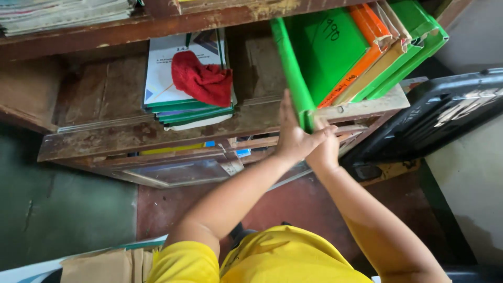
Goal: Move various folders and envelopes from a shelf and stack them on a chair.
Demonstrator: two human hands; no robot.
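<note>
A row of upright folders stands on a worn wooden shelf (pixel 367 109): a thick green folder (pixel 319 52) in front, then an orange one (pixel 369 31), a tan one (pixel 390 55) and more green ones (pixel 424 31). My left hand (pixel 291 133) presses flat against the spine of the front green folder, fingers up. My right hand (pixel 325 149) grips that folder's lower corner at the shelf edge, partly hidden behind my left hand.
A red cloth (pixel 203 81) lies on a stack of flat books (pixel 183 107) to the left on the same shelf. More papers (pixel 63 15) sit on the shelf above. A black plastic crate (pixel 435 118) leans at the right. A lower shelf holds flat items (pixel 173 149).
</note>
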